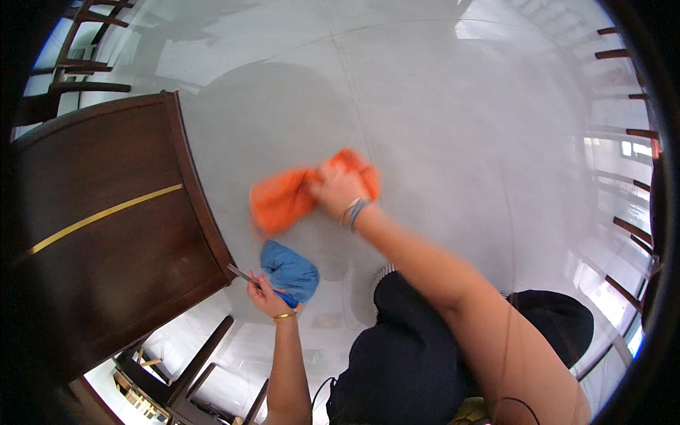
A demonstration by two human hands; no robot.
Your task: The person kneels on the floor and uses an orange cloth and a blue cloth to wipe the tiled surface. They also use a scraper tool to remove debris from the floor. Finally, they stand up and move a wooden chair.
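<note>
My right hand [340,188], blurred, grips an orange cloth [281,201] over the grey floor. Part of the cloth sticks out on either side of my fingers. My left hand [268,298] holds a thin tool with a blue handle [285,298] and a narrow flat metal blade [241,272]; its exact kind is unclear. The blade's tip appears at the corner of a dark wooden tabletop [117,159], and I cannot tell whether it touches. Just beyond my left hand is a rounded blue fabric bundle [292,271], partly hidden by that hand.
A yellow strip [106,219] runs across the dark wood at the left. Dark wooden chairs [79,69] stand at the upper left, with furniture legs [204,356] below. More dark legs [613,54] line the right rim. Glossy grey floor [441,117] stretches ahead.
</note>
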